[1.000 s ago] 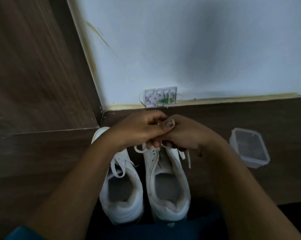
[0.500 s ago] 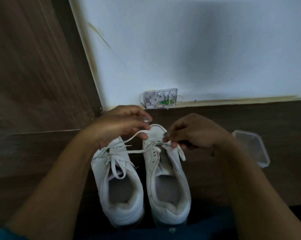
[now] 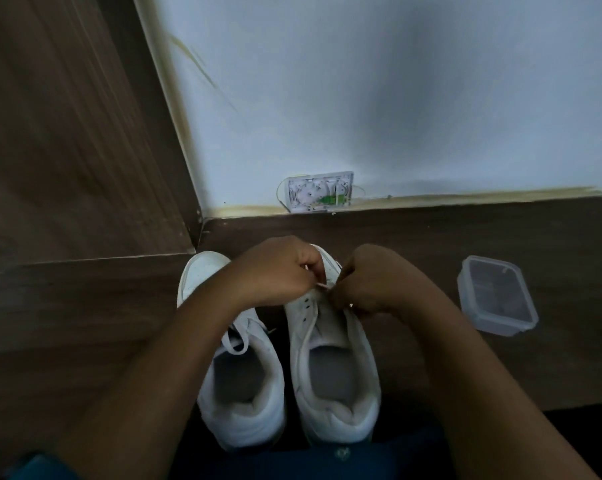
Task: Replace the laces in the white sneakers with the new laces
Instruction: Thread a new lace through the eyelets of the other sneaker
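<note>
At the right sneaker's 12 o'clock end, the left hand and right hand each pinch its lace by the front eyelets. The left sneaker sits just beside at 9 o'clock, laced. Uneven tugging may snag the lace or drag the shoe.

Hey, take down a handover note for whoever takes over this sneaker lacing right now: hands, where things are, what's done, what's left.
Hands: left hand and right hand both pinch the lace over the front eyelets of the right sneaker.
Things: left sneaker stands beside it, laced; clear plastic container sits on the floor to the right.
Done: right sneaker's upper eyelets are bare; cannot tell if the held lace is old or new.
Left: lace up the right sneaker, then probably the left one.
</note>
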### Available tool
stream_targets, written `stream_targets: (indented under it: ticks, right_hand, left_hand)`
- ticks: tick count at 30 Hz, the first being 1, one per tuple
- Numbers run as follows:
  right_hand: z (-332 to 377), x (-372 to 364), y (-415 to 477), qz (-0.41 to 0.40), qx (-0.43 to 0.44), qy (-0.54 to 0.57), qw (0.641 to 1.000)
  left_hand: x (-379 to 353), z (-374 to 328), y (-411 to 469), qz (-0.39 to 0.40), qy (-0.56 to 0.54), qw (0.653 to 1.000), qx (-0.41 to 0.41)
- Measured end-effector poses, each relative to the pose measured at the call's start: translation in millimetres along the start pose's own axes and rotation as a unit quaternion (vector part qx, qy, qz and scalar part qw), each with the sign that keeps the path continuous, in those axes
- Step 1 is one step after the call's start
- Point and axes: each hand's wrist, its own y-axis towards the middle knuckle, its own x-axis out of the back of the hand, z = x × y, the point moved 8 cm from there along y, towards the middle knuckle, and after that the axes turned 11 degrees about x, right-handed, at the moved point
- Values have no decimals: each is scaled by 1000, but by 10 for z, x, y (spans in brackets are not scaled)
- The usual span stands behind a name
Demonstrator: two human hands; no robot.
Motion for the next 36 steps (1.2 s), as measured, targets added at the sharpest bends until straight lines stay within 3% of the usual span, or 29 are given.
stream_targets:
  ticks: [4, 8, 11, 14, 16, 20, 25, 36]
  right_hand:
    - [-76, -3, 40, -24, -20, 74, 997]
    - [-129, -7, 66, -43, -36, 114, 992]
    - [-223, 7, 80, -62, -64, 171, 981]
    - [-298, 62, 80, -94, -94, 235, 963]
    - [-260, 69, 54, -75, -89, 259, 959]
    - [-47, 29, -67, 9, -34, 217, 976]
    - [-6, 81, -53, -26, -25, 91, 995]
    - [-200, 58, -18, -32, -57, 237, 969]
  left_hand:
    - [-76, -55, 16, -48, 59, 997, -16]
    - [-128, 43, 95, -59, 15, 998, 21]
    - [-248, 124, 117, -63, -76, 993, 56]
    - [-301, 243, 120, -79, -211, 966, 124]
    - [-343, 296, 123, -73, -264, 949, 155]
    - [-385, 371, 135, -50, -301, 931, 200]
    - [-391, 376, 138, -37, -338, 918, 202]
    - [-502, 420, 129, -67, -433, 867, 240]
